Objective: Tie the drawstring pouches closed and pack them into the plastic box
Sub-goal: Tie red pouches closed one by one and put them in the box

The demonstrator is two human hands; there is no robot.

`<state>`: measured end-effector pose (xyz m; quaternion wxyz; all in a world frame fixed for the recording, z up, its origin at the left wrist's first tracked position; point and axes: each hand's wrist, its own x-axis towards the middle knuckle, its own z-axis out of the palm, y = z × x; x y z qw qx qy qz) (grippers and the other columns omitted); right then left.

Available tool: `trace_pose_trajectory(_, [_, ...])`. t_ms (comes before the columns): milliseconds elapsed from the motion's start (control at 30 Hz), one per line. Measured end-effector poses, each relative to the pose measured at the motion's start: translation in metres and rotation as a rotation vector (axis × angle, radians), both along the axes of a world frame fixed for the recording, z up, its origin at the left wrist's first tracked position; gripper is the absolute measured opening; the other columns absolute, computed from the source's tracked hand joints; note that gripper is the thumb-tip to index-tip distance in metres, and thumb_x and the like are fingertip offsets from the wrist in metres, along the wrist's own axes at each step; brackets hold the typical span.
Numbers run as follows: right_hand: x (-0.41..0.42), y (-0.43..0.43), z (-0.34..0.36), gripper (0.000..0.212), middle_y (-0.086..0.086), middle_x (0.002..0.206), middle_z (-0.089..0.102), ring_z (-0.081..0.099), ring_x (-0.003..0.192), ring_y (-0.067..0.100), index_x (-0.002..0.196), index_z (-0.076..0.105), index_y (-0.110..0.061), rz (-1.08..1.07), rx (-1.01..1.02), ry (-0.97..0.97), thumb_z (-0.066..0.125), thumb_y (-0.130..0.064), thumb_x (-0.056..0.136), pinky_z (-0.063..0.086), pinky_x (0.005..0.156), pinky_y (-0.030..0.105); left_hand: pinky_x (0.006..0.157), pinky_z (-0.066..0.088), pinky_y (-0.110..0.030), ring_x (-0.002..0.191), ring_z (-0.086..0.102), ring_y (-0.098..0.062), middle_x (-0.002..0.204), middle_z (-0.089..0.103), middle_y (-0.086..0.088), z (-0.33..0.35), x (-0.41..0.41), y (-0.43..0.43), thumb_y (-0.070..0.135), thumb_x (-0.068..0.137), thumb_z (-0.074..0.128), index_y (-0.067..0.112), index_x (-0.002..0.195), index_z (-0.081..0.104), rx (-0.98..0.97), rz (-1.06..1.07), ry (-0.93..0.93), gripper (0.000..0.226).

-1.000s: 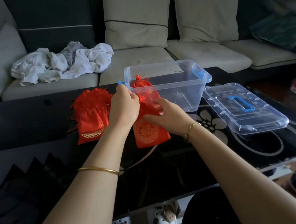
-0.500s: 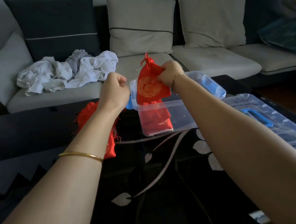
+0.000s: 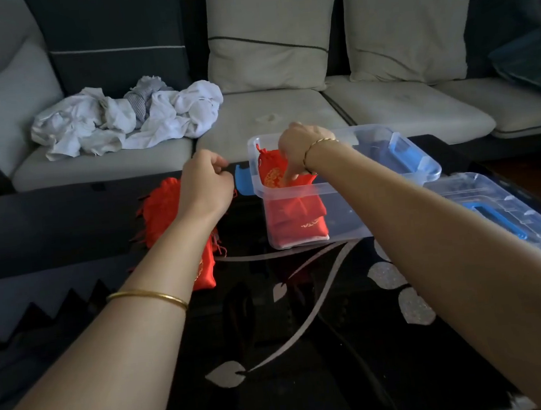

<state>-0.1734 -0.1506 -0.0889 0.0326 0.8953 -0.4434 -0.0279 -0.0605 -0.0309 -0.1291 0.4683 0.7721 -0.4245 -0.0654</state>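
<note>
A clear plastic box (image 3: 378, 174) with blue latches stands on the black glass table. My right hand (image 3: 300, 149) reaches down into its left end, fingers on a red drawstring pouch (image 3: 273, 175) with a gold emblem that lies on top of other red pouches (image 3: 297, 222) inside. My left hand (image 3: 205, 181) hovers in a loose fist just left of the box, holding nothing visible. Beneath it, a pile of red pouches (image 3: 167, 214) lies on the table, partly hidden by my forearm.
The box's clear lid (image 3: 494, 206) with a blue handle lies on the table to the right of the box. Behind the table runs a sofa with cushions and a heap of white cloth (image 3: 122, 120). The table edge drops off at the left.
My right hand has lowered the emblem pouch from above the box rim down into the box, onto the other pouches. My left hand stays near the box's left latch.
</note>
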Motion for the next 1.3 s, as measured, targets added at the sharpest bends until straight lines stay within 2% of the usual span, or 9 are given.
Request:
trace_pose_trajectory(100, [0.01,0.0,0.003,0.039,0.001,0.082,0.057,0.059,0.068,0.02,0.111,0.06,-0.005,0.043,0.19,0.063,0.072,-0.026,0.08,0.053,0.062,0.027,0.068,0.041,-0.019,0.093,0.05,-0.013,0.111,0.054,-0.006,-0.003,0.005,0.005,0.002,0.089,0.047,0.007,0.114,0.057,0.001,-0.002,0.025,0.027])
trace_pose_trajectory(233, [0.019,-0.003,-0.008,0.037,0.005,0.115,0.064,0.068,0.09,0.022,0.119,0.059,-0.01,-0.018,0.467,0.063,0.064,-0.024,0.085,0.053,0.089,0.036,0.079,0.046,-0.028,0.099,0.056,-0.02,0.114,0.057,-0.009,-0.007,0.014,0.013,0.003,0.09,0.046,0.007,0.112,0.058,0.005,0.02,0.035,0.025])
trace_pose_trajectory(367, [0.018,-0.008,-0.004,0.044,0.02,0.127,0.057,0.064,0.103,0.026,0.13,0.051,0.0,-0.107,0.675,-0.035,0.059,0.0,0.086,0.053,0.09,0.032,0.08,0.042,-0.026,0.104,0.056,-0.021,0.12,0.056,-0.009,-0.017,0.029,0.028,0.005,0.091,0.046,0.005,0.117,0.057,0.068,0.1,0.016,0.029])
trace_pose_trajectory(467, [0.009,-0.001,0.015,0.043,0.021,0.12,0.06,0.067,0.088,0.027,0.127,0.051,0.004,-0.147,0.615,-0.32,0.057,0.008,0.084,0.059,0.066,0.033,0.094,0.044,-0.038,0.119,0.05,-0.033,0.132,0.05,-0.016,-0.028,0.041,0.038,0.01,0.089,0.049,0.008,0.126,0.054,0.181,0.22,0.0,0.038])
trace_pose_trajectory(633, [0.004,0.064,0.026,0.034,0.015,0.091,0.067,0.069,0.089,0.034,0.11,0.058,-0.003,0.005,0.542,-0.736,0.061,0.007,0.078,0.059,0.076,0.042,0.101,0.036,-0.051,0.127,0.035,-0.038,0.138,0.038,-0.018,-0.045,0.042,0.06,0.026,0.093,0.053,0.008,0.136,0.041,0.426,0.385,0.025,0.048])
trace_pose_trajectory(767, [0.028,0.115,-0.019,0.028,0.02,0.076,0.058,0.065,0.085,0.044,0.101,0.053,0.001,0.074,0.81,-0.679,0.047,0.019,0.081,0.054,0.079,0.055,0.098,0.042,-0.05,0.122,0.042,-0.039,0.133,0.043,-0.02,-0.058,0.049,0.07,0.03,0.092,0.056,0.003,0.129,0.046,0.46,0.369,0.083,0.047])
trace_pose_trajectory(933, [0.068,0.123,-0.091,0.028,0.018,0.099,0.061,0.062,0.096,0.037,0.109,0.057,0.0,0.04,0.702,-0.578,0.05,0.001,0.082,0.052,0.086,0.05,0.084,0.053,-0.048,0.097,0.061,-0.041,0.11,0.062,-0.023,-0.072,0.061,0.073,0.029,0.081,0.062,-0.001,0.104,0.059,0.341,0.272,0.209,0.038])
trace_pose_trajectory(1167, [0.078,0.121,-0.119,0.044,0.02,0.11,0.062,0.063,0.095,0.035,0.126,0.046,-0.005,-0.004,0.723,-0.697,0.058,-0.009,0.084,0.053,0.085,0.047,0.085,0.051,-0.046,0.099,0.06,-0.039,0.109,0.063,-0.022,-0.074,0.061,0.07,0.015,0.082,0.058,0.0,0.108,0.055,0.333,0.22,0.268,0.031])
trace_pose_trajectory(1300, [0.08,0.123,-0.124,0.047,0.02,0.109,0.063,0.065,0.092,0.033,0.127,0.045,-0.006,-0.049,0.759,-0.791,0.062,-0.014,0.084,0.054,0.084,0.047,0.088,0.045,-0.04,0.104,0.055,-0.039,0.133,0.041,-0.023,-0.074,0.06,0.072,0.018,0.089,0.056,0.004,0.124,0.047,0.41,0.25,0.232,0.039])
